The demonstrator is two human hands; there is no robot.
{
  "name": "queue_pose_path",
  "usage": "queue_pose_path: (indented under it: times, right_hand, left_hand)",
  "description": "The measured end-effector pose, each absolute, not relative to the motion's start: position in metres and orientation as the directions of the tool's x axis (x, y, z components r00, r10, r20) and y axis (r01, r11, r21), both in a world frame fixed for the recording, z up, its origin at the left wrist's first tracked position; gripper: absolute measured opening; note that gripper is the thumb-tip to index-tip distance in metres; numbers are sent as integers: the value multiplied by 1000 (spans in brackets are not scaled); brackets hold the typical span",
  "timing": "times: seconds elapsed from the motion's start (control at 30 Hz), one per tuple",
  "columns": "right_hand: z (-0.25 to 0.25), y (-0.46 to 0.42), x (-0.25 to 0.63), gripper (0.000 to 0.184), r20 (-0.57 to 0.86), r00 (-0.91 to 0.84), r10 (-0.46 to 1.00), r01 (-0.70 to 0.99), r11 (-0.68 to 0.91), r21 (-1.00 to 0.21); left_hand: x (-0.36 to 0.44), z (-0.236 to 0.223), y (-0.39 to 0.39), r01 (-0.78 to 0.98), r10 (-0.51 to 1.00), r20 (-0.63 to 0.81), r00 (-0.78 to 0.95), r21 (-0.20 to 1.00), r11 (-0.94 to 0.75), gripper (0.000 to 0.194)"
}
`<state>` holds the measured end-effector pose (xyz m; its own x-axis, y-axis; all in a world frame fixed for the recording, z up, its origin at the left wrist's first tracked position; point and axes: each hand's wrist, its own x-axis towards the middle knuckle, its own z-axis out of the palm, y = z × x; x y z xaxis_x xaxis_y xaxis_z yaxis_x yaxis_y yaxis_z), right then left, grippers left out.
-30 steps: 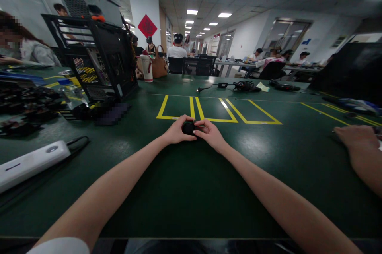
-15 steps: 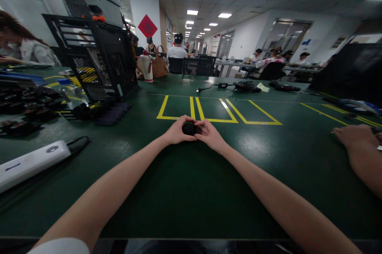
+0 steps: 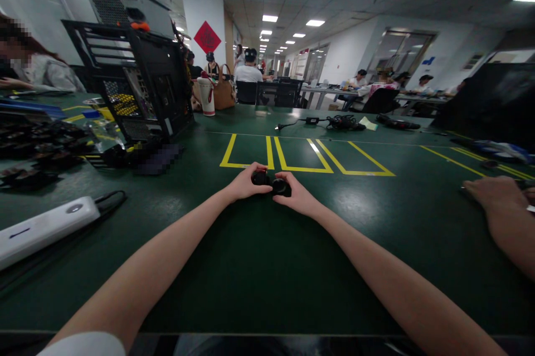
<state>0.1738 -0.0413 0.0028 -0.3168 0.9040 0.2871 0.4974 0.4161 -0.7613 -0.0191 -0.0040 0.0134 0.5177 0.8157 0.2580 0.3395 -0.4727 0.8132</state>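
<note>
1 head-worn view looks forward and slightly down across the green table [image 3: 251, 267] from its near edge.

green tabletop [image 3: 234, 289] with yellow tape outlines [image 3: 301, 169], red diamond sign [image 3: 207, 37], brown handbag [image 3: 224, 94], black computer case [image 3: 161, 88]

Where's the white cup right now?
In the head view, the white cup stands left of centre at the table's far edge, between the black case and the brown bag.
</note>
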Motion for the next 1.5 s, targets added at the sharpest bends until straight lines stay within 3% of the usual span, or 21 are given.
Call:
queue_pose_path:
  times: [0.2, 0.4, 0.83, 1.0, 1.13, 1.33, 1.5]
  right_hand:
    - [2, -42, 178, 46, 280, -300, 912, 578, 407, -708]
    - [2, -40, 180, 43, 273, -288, 918, 579, 394, -714]
    - [7, -48, 189, 39, 255, -253, 933, 610, 359, -707]
    - [21, -101, 180, 47, 196, -363, 911, 555, 380, -740]
    - [27, -166, 152, 53, 170, -402, 900, 541, 383, -749]
    - [9, -223, 97, 66, 185, -449, 874, 430, 393, -813]
    - [-13, -229, 59, 73, 268, -461, 846, 287, 428, -857]
  left_hand:
    - [-20, 13, -4, 394, 844, 183, 504, 821, -413, 54]
    - [-22, 13, -6, 347, 794, 208, 571, 816, -463, 71]
    - [-32, 15, -28, 399, 775, 177, 606, 776, -489, 64]
    - [-59, 28, -84, 453, 775, 112, 622, 756, -473, 65]
    - [-83, 35, -137, 556, 765, 107, 635, 623, -550, 69]
    - [-113, 25, -196, 674, 728, 141, 671, 291, -679, 74]
    - [-133, 21, -221, 678, 701, 169, 693, 177, -713, 71]
